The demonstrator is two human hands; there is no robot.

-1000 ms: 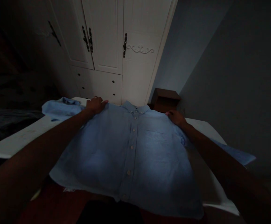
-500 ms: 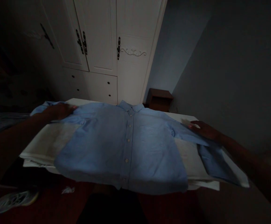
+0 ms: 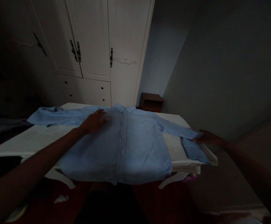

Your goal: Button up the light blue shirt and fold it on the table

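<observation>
A light blue button-up shirt (image 3: 140, 143) lies spread front-up, its collar at the far side and its hem hanging over the near table edge. My left hand (image 3: 94, 122) is over the shirt's upper chest on the left, fingers apart, holding nothing. At the far right, my right hand (image 3: 207, 137) has its thumb and fingers closed round the end of the outstretched sleeve. Below that sleeve lies a darker blue piece of fabric (image 3: 194, 151); whether it belongs to the shirt I cannot tell. The left sleeve (image 3: 53, 116) stretches out sideways, bunched at its end.
Under the shirt stands a white table (image 3: 30, 140) with curved legs. A white wardrobe (image 3: 88, 62) with dark handles rises behind it, and a small brown cabinet (image 3: 151, 101) sits by the wall. A crumpled white scrap (image 3: 61, 199) and part of a shoe (image 3: 17, 214) are on the red floor.
My left hand has left the left sleeve and moved right, over the shirt's chest. My right hand stays at the right sleeve, now at its end. The view has shifted, showing the table legs.
</observation>
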